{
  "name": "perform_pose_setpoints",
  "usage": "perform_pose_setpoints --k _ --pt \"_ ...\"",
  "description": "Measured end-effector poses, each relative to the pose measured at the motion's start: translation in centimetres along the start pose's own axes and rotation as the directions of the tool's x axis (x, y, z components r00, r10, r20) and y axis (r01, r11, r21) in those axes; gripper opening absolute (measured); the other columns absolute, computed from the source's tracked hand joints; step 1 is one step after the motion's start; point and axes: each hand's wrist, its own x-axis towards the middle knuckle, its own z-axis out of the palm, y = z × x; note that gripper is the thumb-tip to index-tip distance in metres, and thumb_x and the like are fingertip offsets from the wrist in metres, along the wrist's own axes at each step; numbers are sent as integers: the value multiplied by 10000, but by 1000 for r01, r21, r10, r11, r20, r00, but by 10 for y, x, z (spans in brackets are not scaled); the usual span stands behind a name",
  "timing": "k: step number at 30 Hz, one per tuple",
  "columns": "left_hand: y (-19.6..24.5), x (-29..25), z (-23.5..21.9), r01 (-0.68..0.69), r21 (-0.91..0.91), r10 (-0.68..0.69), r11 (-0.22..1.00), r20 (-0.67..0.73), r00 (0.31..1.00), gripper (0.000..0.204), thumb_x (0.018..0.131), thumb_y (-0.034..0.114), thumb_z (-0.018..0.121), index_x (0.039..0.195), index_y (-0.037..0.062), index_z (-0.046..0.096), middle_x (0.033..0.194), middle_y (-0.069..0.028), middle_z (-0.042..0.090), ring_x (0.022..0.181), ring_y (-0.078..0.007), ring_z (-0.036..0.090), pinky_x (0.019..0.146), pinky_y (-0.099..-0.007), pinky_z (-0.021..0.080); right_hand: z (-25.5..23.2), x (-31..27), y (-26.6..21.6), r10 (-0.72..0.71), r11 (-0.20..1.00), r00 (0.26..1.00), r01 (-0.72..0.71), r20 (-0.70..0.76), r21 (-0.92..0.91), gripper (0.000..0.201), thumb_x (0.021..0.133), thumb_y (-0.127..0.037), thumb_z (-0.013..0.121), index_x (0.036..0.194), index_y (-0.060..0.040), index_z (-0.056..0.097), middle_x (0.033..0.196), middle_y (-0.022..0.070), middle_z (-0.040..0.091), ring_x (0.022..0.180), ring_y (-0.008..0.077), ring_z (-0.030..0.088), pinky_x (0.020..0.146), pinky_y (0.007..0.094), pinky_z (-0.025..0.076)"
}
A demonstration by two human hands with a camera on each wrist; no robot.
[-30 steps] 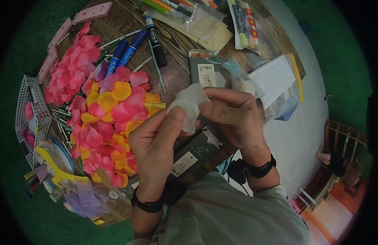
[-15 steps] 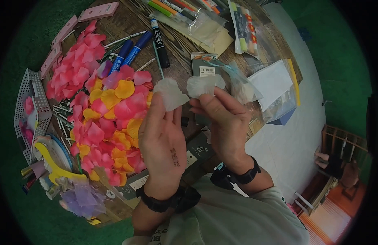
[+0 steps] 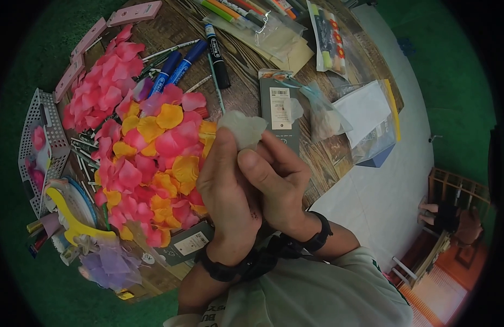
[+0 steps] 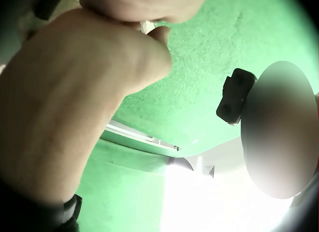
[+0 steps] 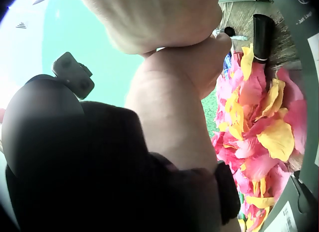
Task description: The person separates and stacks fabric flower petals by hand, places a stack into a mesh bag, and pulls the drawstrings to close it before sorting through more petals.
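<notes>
A small stack of translucent white petals sits between my two hands in the head view. The left hand pinches its left side, thumb laid along the near face. On its lower right edge, the fingers of my right hand grip it, the thumb lying across toward the left palm. The two hands are close together, palms overlapping in this view. In both wrist views the hands themselves hide nearly all of the petals. A loose white petal rests by a grey box just beyond the right hand.
Pink and yellow petals heap up left of the hands, with markers behind them. To the right lie a plastic bag and white paper. A perforated basket and yellow-handled item line the left edge.
The hands first parted, each with a white piece, then came back together with the petals stacked. Both hands shifted lower, and the right hand moved left against the left one.
</notes>
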Motion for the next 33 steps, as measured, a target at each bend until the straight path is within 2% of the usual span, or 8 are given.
perform_pose_setpoints --k 6,8,9,14,17,22,26,33 --pt "-1 -5 -10 -180 113 179 977 17 984 354 922 166 556 1208 -38 521 1026 -64 614 927 -101 566 782 -225 468 -5 10 -6 60 996 998 -61 -16 -71 290 871 -48 592 1143 52 574 949 71 656 845 71 572 717 209 477" --pt "13 -2 -16 -269 344 242 900 122 963 359 891 124 600 1204 -37 530 1049 -90 617 933 -103 565 787 -217 459 -10 14 -11 66 993 998 -65 6 -103 274 863 -50 601 1118 48 594 916 63 661 819 64 572 692 205 478" --pt "20 0 -20 -270 352 245 897 113 963 359 891 124 600 1204 -37 530 1049 -90 617 933 -103 565 787 -217 459 -16 16 -14 92 964 993 -71 73 -255 250 854 -55 609 1083 45 614 872 55 661 789 55 566 666 201 472" --pt "41 12 -45 -319 673 103 667 341 934 285 868 97 628 1125 -21 602 879 -67 661 759 -60 576 669 -176 451 -28 21 -25 234 847 961 -128 145 -515 203 827 -50 639 1004 48 654 825 77 677 748 87 611 660 213 480" --pt "37 13 -45 -423 673 202 607 384 901 223 877 121 622 1044 -26 643 781 -23 648 693 -37 550 623 -158 434 -30 21 -24 255 843 953 -138 161 -520 165 843 -78 619 944 42 671 731 34 649 701 46 549 607 205 453" --pt "18 11 -39 -305 507 290 806 111 951 239 904 156 584 1041 -33 635 856 -37 641 758 -77 566 702 -201 442 -24 18 -6 199 968 980 -193 21 -160 227 881 -110 593 1014 69 638 888 126 668 750 162 649 688 249 504" --pt "3 13 -35 -278 291 281 916 32 959 250 913 164 566 1071 -23 619 958 -69 644 811 -125 596 742 -236 466 -23 18 3 297 953 954 -299 -54 -54 256 900 -145 574 1036 64 632 862 89 659 755 127 629 686 229 493" --pt "-4 6 -30 -311 488 334 815 42 942 266 924 128 547 1118 -47 597 985 -60 637 894 -85 558 808 -218 448 -20 15 3 321 944 947 -322 15 69 268 920 -156 544 1065 56 620 901 92 652 776 131 628 706 241 505"
